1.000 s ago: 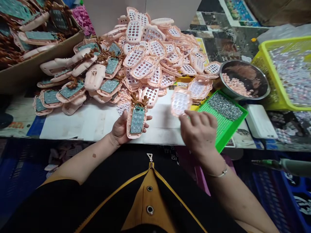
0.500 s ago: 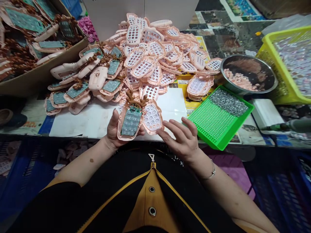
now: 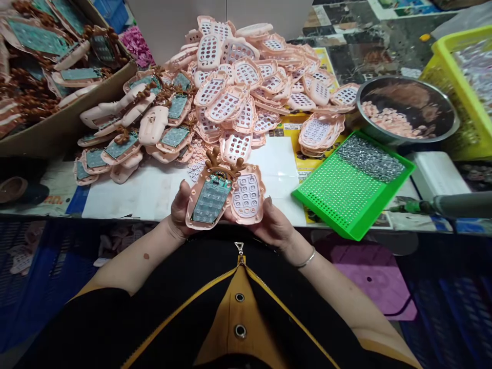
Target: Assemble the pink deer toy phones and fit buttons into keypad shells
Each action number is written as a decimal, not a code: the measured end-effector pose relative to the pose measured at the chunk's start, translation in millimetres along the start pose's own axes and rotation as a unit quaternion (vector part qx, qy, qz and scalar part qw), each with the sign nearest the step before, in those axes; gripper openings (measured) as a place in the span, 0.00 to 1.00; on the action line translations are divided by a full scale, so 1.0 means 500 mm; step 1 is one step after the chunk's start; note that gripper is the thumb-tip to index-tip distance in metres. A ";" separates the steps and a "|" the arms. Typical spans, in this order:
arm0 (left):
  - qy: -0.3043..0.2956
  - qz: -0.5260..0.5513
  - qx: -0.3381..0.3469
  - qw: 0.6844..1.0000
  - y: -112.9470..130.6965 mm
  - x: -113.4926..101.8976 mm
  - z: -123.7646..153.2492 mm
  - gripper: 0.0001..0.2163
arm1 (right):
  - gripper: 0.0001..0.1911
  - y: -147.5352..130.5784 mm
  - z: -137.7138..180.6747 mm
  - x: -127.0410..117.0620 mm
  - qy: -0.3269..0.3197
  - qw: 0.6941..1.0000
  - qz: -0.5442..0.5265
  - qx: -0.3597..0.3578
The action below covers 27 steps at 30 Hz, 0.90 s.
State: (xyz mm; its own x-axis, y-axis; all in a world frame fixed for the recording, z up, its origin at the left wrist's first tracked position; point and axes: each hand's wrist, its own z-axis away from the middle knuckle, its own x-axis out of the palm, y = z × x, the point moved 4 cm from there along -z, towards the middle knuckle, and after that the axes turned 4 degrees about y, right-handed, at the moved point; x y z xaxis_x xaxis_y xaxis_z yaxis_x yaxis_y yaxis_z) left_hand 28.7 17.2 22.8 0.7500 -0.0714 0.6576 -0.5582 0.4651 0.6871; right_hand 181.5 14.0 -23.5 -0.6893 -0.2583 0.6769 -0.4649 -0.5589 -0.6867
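From the head camera: you are holding two pink shells side by side over the near edge of the worktop point(image 3: 134, 192). Your left hand point(image 3: 180, 207) is gripping the antlered body point(image 3: 207, 201), its green key mat facing up and your fingers clamped round its back. Your right hand point(image 3: 275, 226) is cupping the keypad cover point(image 3: 246, 193), fingers closed beneath it, its edge touching the body. A pile of covers point(image 3: 246, 77) is crowding the worktop behind, with a green tray point(image 3: 338, 197) and a steel bowl point(image 3: 407, 110) lying to your right. You appear to be pairing the halves; the next move is probably calling for swinging the cover squarely over the mat, holes meeting keys.
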 end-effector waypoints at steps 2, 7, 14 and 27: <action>0.000 0.001 -0.003 1.000 0.000 0.000 0.000 0.42 | 0.42 0.008 0.001 -0.006 -0.004 1.000 -0.015 0.003; 0.001 0.021 -0.009 1.000 -0.008 -0.002 -0.003 0.42 | 0.33 0.017 0.007 -0.022 0.000 0.999 -0.049 0.007; -0.013 0.001 -0.023 1.000 -0.017 -0.019 -0.003 0.41 | 0.34 0.022 0.007 -0.027 -0.003 0.998 -0.048 0.038; 0.026 -0.015 0.024 0.999 -0.010 -0.024 -0.004 0.38 | 0.30 0.012 0.005 -0.015 0.018 0.999 -0.048 -0.013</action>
State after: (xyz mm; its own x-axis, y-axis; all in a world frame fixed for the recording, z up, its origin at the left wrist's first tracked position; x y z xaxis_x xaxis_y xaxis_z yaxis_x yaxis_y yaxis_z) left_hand 23.2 17.6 11.1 0.7835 -0.0374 0.6203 -0.5510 0.4197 0.7213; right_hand 185.2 10.7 -32.3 -0.6609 -0.1760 0.7296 -0.5432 -0.5587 -0.6268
